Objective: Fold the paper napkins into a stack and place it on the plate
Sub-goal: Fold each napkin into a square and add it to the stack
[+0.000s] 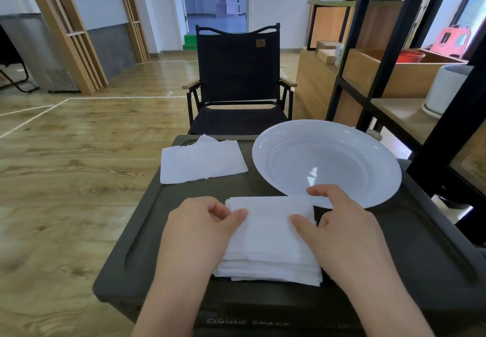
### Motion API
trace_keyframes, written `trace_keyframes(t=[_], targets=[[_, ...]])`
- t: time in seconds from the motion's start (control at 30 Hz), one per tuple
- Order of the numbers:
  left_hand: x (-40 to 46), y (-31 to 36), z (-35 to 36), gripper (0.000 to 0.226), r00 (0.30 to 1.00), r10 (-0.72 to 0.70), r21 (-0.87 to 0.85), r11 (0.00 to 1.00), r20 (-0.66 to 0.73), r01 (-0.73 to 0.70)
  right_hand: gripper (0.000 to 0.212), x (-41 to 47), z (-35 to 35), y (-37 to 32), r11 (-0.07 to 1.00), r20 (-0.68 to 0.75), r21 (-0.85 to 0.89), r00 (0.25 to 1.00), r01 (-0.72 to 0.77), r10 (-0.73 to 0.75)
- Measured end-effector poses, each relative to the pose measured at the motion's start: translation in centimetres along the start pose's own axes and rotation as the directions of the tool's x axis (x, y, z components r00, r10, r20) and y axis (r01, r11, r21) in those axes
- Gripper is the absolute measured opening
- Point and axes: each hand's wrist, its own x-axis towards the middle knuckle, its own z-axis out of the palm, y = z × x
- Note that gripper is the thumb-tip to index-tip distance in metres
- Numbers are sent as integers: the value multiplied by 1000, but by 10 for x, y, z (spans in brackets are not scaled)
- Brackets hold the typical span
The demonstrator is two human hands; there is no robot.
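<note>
Both my forearms reach in from the bottom edge of the frame toward the stack of folded napkins (268, 239) in the lower centre. My left hand (200, 223) lies on the stack's left edge, thumb on top of the paper and fingers curled at its upper left corner, so my grip there is clamped on the stack. My right hand (339, 226) closes on the right edge: thumb pressed flat on the top sheet, index finger hooked over the far right corner, the other fingers tucked down beside the paper. The stack is white, soft and slightly ragged; its layers show as thin uneven lines along the near edge, and it lies flat on the dark surface (410, 252), a moulded lid with a grooved border. Just beyond my right hand, in the centre right of the frame, sits the white plate (286, 136), round and deep; its bowl holds nothing but a glare of light, and its near rim is just beside the stack's far corner. In the centre, left of the plate, a loose napkin (200, 163) lies unfolded with one torn corner sticking up. A black folding chair (236, 73) stands past the surface, upper centre.
</note>
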Motion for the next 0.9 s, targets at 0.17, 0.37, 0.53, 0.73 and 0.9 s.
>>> trace_keyframes(t=[0.17, 0.37, 0.53, 0.73, 0.9], targets=[[12, -4, -7, 30, 997, 23, 85, 996, -68, -18, 61, 4, -2, 3, 1000, -24, -30, 1000, -2, 1], [92, 5, -16, 50, 976, 220, 583, 793, -1, -178, 58, 11, -8, 2, 995, -258, 90, 966, 42, -17], [111, -16, -14, 43, 999, 51, 617, 786, 4, -43, 50, 13, -14, -3, 974, -186, 225, 982, 17, 26], [92, -23, -25, 32, 944, 282, 452, 874, -174, -178, 28, 8, -17, -8, 950, -126, 303, 991, 75, -38], [48, 1, -38, 27, 649, 605, 366, 796, -462, -481, 20, -5, -14, -20, 925, 29, 350, 986, 146, -167]])
